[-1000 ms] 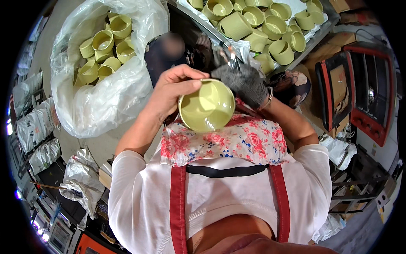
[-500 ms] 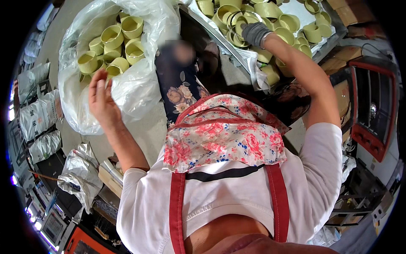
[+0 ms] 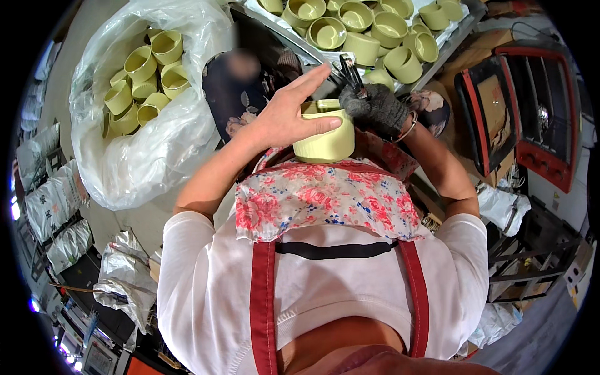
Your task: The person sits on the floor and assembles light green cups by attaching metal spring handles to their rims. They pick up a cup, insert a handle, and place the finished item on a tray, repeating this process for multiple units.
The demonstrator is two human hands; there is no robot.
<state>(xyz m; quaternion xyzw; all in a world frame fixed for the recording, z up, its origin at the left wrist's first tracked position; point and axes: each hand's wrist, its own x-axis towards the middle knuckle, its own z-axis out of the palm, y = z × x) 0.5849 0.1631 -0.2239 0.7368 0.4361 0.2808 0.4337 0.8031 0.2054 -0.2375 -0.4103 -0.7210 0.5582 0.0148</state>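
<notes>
A pale yellow-green plastic pot (image 3: 325,142) is upright in front of my apron, between my two hands. My bare left hand (image 3: 290,115) grips it from the left, the thumb lying along its outer wall and the fingers reaching past the rim. On the pot's right side is my right hand (image 3: 375,106), in a dark grey glove, its fingers curled around a black-handled tool (image 3: 351,74). What kind of tool it is, I cannot make out. The glove hides part of the pot's right edge.
At the left, a large clear plastic bag (image 3: 144,172) stands open with several matching pots (image 3: 139,62) inside. Beyond my hands, a metal-edged tray (image 3: 456,47) holds many more pots (image 3: 389,28). A red-and-black machine (image 3: 544,125) stands at the right.
My left hand has come right, from beside the bag to the middle. My right hand has drawn back from the tray toward me. A pot is now between them.
</notes>
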